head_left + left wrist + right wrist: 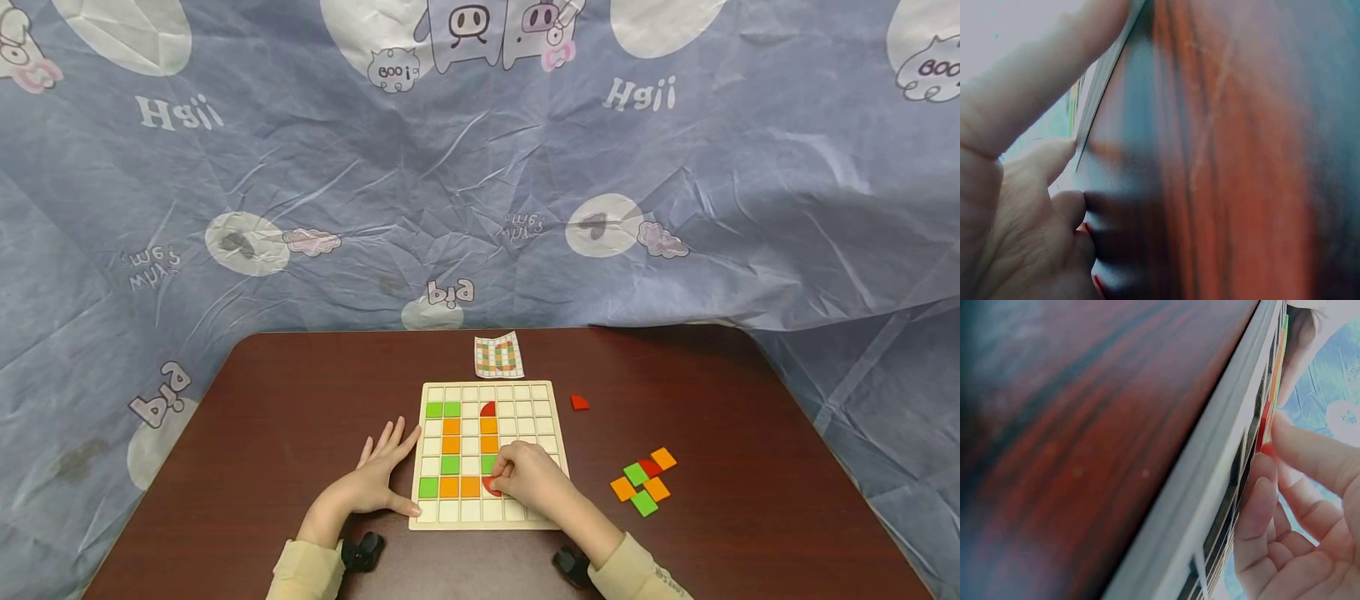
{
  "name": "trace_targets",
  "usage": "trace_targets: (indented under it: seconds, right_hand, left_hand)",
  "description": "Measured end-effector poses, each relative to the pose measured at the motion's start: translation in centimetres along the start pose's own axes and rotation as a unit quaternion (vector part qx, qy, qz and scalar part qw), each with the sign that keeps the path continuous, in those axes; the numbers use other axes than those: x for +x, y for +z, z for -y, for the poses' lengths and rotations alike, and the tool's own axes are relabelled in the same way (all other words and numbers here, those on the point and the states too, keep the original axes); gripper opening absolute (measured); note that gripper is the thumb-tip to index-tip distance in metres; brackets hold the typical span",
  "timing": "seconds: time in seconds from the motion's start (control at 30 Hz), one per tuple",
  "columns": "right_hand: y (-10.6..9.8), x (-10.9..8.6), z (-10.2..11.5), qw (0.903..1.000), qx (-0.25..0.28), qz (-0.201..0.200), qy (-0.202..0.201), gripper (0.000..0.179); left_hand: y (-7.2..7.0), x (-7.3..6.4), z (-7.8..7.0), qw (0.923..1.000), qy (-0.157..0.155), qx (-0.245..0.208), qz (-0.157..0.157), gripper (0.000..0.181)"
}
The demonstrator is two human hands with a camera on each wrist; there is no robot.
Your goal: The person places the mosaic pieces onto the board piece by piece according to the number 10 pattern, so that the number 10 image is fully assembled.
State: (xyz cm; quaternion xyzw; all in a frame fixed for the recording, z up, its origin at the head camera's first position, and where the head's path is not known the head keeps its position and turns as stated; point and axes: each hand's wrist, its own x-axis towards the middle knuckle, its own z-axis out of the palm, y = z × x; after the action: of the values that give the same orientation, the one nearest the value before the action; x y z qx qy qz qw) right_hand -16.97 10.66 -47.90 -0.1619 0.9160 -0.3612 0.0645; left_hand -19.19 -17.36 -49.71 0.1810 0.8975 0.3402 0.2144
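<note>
A pale wooden grid board point(521, 514) lies on the table, with green, orange and red tiles in some of its cells. My right hand point(531, 477) is over the board's lower middle, pinching a red quarter-circle tile point(491, 487) at a cell beside an orange square point(470, 487). In the right wrist view, thumb and fingertips meet at the red tile point(1264, 428) near the board's edge. My left hand point(372, 477) spreads its fingers along the board's left side, thumb at the lower left corner. Another red quarter-circle point(488, 409) sits higher in the same column.
Behind the board lies a paper card point(498, 357) with a printed coloured grid. A single red quarter-circle piece point(579, 402) is right of the board. Farther right is a loose group of tiles, including a green square point(643, 503). A patterned blue cloth point(480, 192) hangs behind the table.
</note>
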Motion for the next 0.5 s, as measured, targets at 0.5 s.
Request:
trace_targets:
  seconds: [0.5]
  right_hand:
    - [-5.8, -1.9, -3.3, 0.9973, 0.050, -0.007, 0.052, 0.008]
  left_hand:
    - [0.1, 0.3, 0.6, 1.0000, 0.002, -0.007, 0.002, 0.120]
